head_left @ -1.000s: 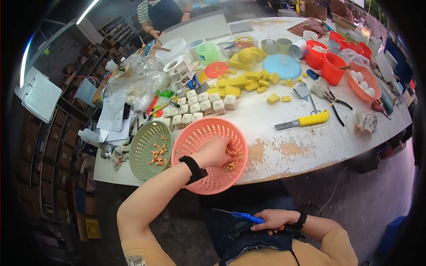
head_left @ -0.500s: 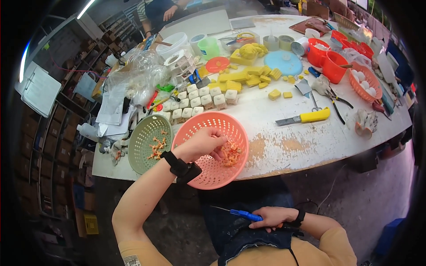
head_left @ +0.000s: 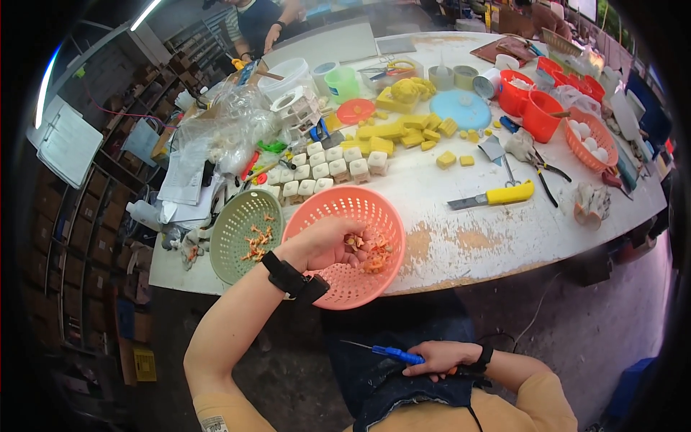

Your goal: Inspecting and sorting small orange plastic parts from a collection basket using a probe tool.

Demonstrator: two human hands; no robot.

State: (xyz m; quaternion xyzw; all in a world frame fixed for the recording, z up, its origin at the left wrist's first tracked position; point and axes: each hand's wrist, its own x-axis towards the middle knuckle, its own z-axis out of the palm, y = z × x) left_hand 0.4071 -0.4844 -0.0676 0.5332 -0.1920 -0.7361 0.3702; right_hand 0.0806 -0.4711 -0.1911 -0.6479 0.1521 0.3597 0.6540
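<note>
My left hand (head_left: 335, 243) is inside a pink perforated plastic basket (head_left: 306, 223), palm turned partly up. Its curled fingers hold a few small orange pieces (head_left: 353, 242). More orange pieces (head_left: 380, 257) lie in the basket's right side, beside the fingertips. Low in front of my body, my right hand (head_left: 440, 358) grips a blue-handled tool (head_left: 394, 353) with a thin pointed metal tip aimed left. A bit of orange shows under that hand; I cannot tell what it is. Left of the pink basket, a green-grey perforated basket (head_left: 229, 223) contains similar orange pieces (head_left: 258, 241).
Rows of white blocks (head_left: 320, 171) stand behind the baskets, with yellow blocks (head_left: 389, 131) beyond them. A yellow-handled knife (head_left: 509, 192) and pliers (head_left: 545, 173) lie to the right. Red buckets (head_left: 541, 117) and a basket of white balls (head_left: 608, 160) are farther right. Another person (head_left: 255, 29) is across the table.
My left hand has turned its palm upward, and orange pieces now show in its fingers. The view has shifted slightly. My right hand keeps its hold on the tool.
</note>
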